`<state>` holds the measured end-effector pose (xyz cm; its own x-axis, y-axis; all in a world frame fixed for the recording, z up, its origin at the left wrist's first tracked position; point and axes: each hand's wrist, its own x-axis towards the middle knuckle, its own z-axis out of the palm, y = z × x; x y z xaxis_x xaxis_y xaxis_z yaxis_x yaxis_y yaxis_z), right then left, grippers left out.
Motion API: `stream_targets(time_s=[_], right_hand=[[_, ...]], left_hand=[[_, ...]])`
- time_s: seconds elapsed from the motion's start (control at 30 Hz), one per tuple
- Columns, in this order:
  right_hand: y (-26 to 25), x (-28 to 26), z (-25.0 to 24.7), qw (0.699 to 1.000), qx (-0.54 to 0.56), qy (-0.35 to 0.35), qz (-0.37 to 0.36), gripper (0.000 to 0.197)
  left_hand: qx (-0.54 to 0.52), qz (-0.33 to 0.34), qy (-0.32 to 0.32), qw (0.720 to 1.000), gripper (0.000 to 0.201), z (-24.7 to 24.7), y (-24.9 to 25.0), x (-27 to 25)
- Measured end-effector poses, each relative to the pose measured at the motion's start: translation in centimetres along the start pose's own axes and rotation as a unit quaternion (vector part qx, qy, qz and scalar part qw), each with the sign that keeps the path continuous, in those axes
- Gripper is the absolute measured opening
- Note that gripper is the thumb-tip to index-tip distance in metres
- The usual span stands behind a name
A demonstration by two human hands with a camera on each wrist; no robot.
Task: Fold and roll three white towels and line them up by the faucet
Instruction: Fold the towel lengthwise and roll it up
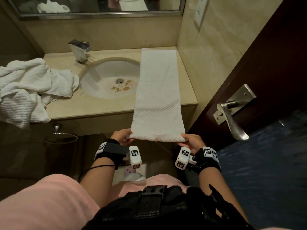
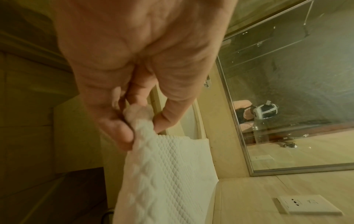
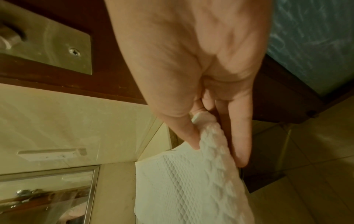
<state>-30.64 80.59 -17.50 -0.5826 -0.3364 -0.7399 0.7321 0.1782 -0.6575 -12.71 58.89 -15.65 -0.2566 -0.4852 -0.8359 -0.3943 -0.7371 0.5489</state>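
Observation:
A white quilted towel (image 1: pixel 157 90), folded into a long strip, lies along the right side of the counter (image 1: pixel 103 107) and hangs past its front edge. My left hand (image 1: pixel 123 136) pinches its near left corner, and my right hand (image 1: pixel 187 140) pinches its near right corner. The left wrist view shows thumb and fingers closed on the towel (image 2: pixel 164 171); the right wrist view shows the same grip on the towel (image 3: pixel 191 181). A heap of crumpled white towels (image 1: pixel 28 90) lies on the counter's left end. The chrome faucet (image 1: pixel 80 50) stands behind the sink (image 1: pixel 106 75).
The sink basin holds brown stains near the drain. A tiled wall (image 1: pixel 199 63) borders the counter on the right. A dark wooden door with a metal lever handle (image 1: pixel 232 118) stands close to my right hand. A mirror (image 1: pixel 99 5) hangs above. A towel ring (image 1: pixel 61 136) hangs under the counter.

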Motion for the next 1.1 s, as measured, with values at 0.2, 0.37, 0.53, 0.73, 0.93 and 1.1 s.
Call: stream_targets(time_s=[0.2,0.37,0.53,0.73,0.93,1.1], right_hand=[[-0.1,-0.6,0.2,0.999,-0.031,-0.009,-0.008,0.001],[-0.2,-0.7,-0.5,0.999,-0.029,-0.018,-0.039,0.022],[-0.4,-0.5,-0.8,0.996,-0.048,-0.058,-0.054,0.025],[-1.7,-0.6,-0.8,0.99,-0.084,-0.113,-0.03,0.022],[-2.3,-0.3,-0.8,0.983,-0.119,-0.139,-0.008,0.023],[-3.2,-0.6,-1.0,0.981,-0.121,-0.151,-0.016,0.016]], left_hand=[[0.036,0.027,0.047,0.998,0.006,0.5,-0.6,0.0],[0.098,0.047,0.036,0.993,0.011,0.7,0.0,0.0],[0.079,0.123,0.007,0.989,0.031,0.7,0.0,0.2],[0.058,0.122,-0.085,0.987,0.025,-0.6,0.5,0.1],[0.042,0.133,-0.164,0.977,0.015,-1.8,0.9,0.5],[0.068,0.148,-0.21,0.964,0.007,-2.2,1.3,0.3]])
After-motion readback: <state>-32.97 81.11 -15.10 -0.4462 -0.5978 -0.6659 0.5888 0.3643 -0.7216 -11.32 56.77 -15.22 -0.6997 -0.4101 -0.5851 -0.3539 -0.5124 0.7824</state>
